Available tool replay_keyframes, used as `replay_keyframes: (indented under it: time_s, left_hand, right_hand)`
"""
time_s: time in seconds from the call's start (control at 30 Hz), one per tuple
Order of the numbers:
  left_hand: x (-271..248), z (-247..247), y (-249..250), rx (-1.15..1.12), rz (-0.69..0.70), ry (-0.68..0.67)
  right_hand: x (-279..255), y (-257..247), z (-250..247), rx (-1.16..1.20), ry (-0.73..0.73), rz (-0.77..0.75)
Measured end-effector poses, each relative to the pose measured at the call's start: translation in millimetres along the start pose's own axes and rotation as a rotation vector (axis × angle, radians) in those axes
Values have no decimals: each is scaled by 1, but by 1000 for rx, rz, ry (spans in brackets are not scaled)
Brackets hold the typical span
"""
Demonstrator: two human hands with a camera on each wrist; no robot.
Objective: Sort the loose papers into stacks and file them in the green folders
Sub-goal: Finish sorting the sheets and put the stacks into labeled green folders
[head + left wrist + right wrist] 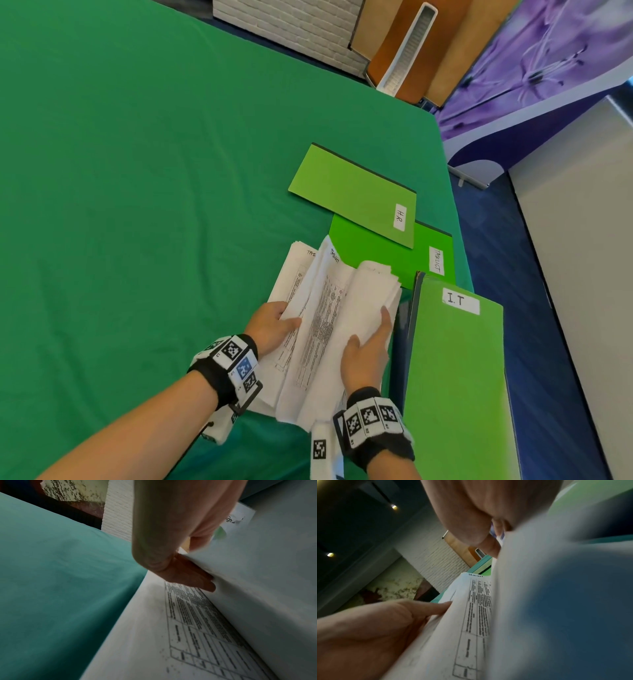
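- green tablecloth (137, 205) carries three green folders: "h.r." (352, 193), "tasklist" (383, 255), "i.t" (455, 370).
- one paper stack (325, 318).
- left hand (270, 325) pinches sheets; right hand (368, 353) grips the curled bundle.

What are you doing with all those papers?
A person is leafing through a pile of printed papers on a green table. The left hand holds the lower sheets, its fingers tucked between pages, while the right hand grips a curled bundle lifted from the top. Three green folders lie beside the pile, closed: H.R., a second one partly under it, and I.T.
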State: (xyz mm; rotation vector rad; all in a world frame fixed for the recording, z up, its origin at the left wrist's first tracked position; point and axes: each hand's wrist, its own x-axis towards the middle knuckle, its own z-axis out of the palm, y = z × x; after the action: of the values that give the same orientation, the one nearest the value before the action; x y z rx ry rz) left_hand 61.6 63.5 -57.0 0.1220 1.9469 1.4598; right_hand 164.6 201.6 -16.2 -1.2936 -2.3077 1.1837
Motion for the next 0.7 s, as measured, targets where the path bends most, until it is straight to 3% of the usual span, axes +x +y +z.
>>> replay_keyframes:
  time_s: [0.13, 0.27, 0.47, 0.6, 0.7]
  left_hand:
    - [0, 8, 0, -16, -16, -51]
    - [-1, 17, -1, 47, 13, -48]
    - [-3, 22, 1, 144, 19, -43]
    - [-2, 18, -1, 191, -25, 97]
    - [-5, 14, 3, 196, 59, 202]
  right_hand:
    - [0, -2, 7, -123, -137, -96]
    - [-4, -12, 10, -21, -196, -82]
    - [4, 5, 16, -150, -105, -174]
    - [10, 11, 12, -123, -41, -72]
    - [14, 14, 6, -20, -13, 46]
